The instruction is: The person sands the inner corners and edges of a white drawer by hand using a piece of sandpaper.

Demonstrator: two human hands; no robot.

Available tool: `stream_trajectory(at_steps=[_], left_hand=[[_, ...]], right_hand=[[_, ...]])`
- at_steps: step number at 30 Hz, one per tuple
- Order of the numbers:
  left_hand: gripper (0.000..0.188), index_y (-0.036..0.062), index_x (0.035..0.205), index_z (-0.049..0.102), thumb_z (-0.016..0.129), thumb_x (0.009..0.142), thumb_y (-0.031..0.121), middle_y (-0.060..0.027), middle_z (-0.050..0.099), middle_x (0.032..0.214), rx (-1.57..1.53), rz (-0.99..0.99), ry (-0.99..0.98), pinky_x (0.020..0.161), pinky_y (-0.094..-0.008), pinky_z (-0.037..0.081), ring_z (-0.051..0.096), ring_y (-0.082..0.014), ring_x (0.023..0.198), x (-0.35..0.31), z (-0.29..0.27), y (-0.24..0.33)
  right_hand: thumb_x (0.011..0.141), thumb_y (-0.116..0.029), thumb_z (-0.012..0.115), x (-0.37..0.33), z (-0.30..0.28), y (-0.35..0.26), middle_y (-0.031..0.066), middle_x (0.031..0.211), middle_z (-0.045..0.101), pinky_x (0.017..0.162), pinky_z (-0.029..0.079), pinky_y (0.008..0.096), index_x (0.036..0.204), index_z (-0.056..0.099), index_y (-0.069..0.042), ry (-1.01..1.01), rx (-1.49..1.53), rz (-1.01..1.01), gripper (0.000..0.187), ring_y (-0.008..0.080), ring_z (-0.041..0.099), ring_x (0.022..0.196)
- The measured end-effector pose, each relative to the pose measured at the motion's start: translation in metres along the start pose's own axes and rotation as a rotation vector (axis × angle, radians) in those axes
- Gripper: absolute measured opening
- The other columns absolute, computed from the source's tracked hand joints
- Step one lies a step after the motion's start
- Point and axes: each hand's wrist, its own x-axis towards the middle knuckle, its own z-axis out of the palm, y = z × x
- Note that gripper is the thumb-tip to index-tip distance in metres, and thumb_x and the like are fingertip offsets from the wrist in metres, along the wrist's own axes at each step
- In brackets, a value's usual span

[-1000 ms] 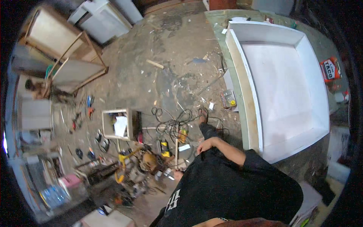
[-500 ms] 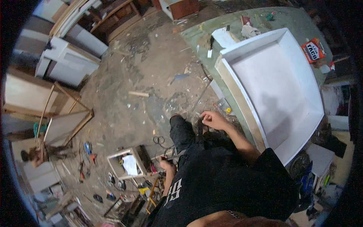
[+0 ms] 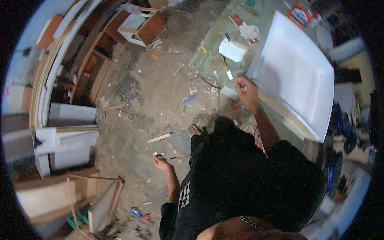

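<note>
My left hand (image 3: 163, 163) is held out over the littered floor, its fingers closed together. A small dark and pale bit shows at its fingertips, too small to name. My right hand (image 3: 248, 95) is raised beside the near left side of the white shallow box (image 3: 294, 68), a tray-like piece lying on the green table (image 3: 210, 54). Its fingers are curled inward with the tips drawn together; whatever they hold, if anything, is hidden. Just beyond this hand are a small white strip (image 3: 229, 75) and a white flat piece (image 3: 233, 50).
A brown and white cabinet frame (image 3: 144, 27) stands at the far left. White panels (image 3: 74, 146) and a wooden frame (image 3: 105, 206) lean along the left. A loose wood strip (image 3: 160, 137) and scraps lie on the floor. An orange can (image 3: 299, 15) stands on the table's far side.
The whole view has shifted and turned. My left hand has left the cluttered spot by the small open cabinet and moved forward. My right hand has reached forward along the white box.
</note>
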Motion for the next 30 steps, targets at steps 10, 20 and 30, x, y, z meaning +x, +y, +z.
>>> stream_trajectory(at_steps=[10,20,30], left_hand=[[0.027,0.0053,0.083,0.058,0.054,0.104,0.022,0.0011,0.056,0.074,0.074,0.254,-0.812,0.055,-0.0233,0.036,0.045,-0.006,0.062,0.086,0.269,0.109],[0.033,0.0025,0.083,0.062,0.054,0.105,0.026,-0.0018,0.058,0.072,0.223,0.003,-1.138,0.059,-0.0271,0.041,0.051,-0.0103,0.065,0.145,0.467,0.148],[0.034,0.0022,0.077,0.063,0.058,0.103,0.024,-0.0004,0.055,0.065,0.563,0.049,-1.409,0.059,-0.0295,0.04,0.047,-0.0098,0.061,0.242,0.638,0.155]], right_hand=[[0.083,-0.016,0.073,0.038,0.019,-0.001,0.0154,0.108,0.066,0.09,0.05,0.0465,0.117,0.065,-0.007,0.426,-0.613,0.016,0.037,0.0349,0.064,0.098],[0.091,-0.035,0.07,0.113,-0.027,0.031,0.0168,0.062,0.062,0.061,0.052,0.0451,0.093,0.064,0.0,0.456,-0.75,0.722,0.036,0.037,0.065,0.061],[0.096,-0.041,0.064,0.164,-0.019,0.038,0.0256,0.071,0.063,0.062,0.048,0.0529,0.087,0.065,-0.002,0.514,-0.955,0.952,0.039,0.048,0.063,0.072]])
